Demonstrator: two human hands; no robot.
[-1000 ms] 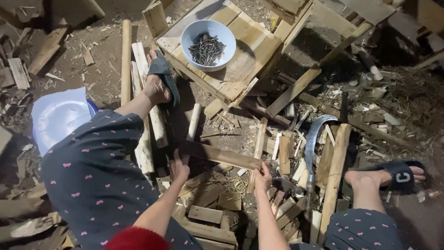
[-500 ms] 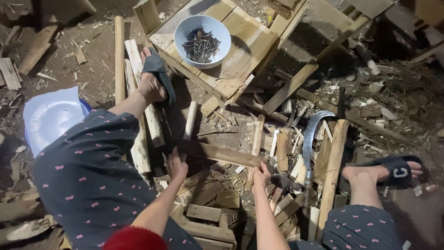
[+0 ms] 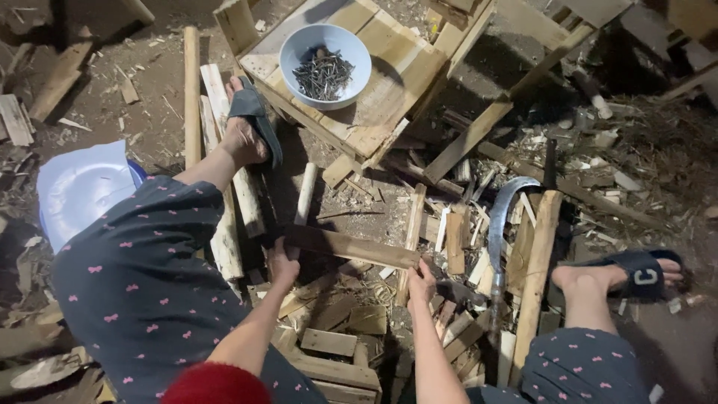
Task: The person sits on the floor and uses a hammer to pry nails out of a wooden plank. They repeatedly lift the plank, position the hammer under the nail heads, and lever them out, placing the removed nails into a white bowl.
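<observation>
- A flat wooden slat [image 3: 351, 247] lies crosswise between the person's knees, low over a heap of offcuts, held at both ends.
- The left hand [image 3: 282, 265] grips its left end, fingers closed around the wood.
- The right hand [image 3: 420, 283] holds the right end; its fingers look curled onto the slat, though the very tips are hidden.
- Directly below sits a partly built wooden frame [image 3: 336, 352] of short boards, some already laid side by side; the slat is not yet set on it, so I judge the assembling is under way with this piece left to place and fix.
- Just right of the right hand lies a curved sickle blade [image 3: 499, 217], resting among splinters, untouched.
- A thick pale stake [image 3: 535, 269] lies beside it, near the right foot in a dark sandal [image 3: 643, 273].
- The left foot [image 3: 247, 127] rests on round poles beside a wooden crate [image 3: 389, 82].
- On that crate stands a pale blue bowl of nails [image 3: 325, 56], well apart from both hands.
- A light blue plastic lid [image 3: 78, 191] lies on the dirt floor at the left.
</observation>
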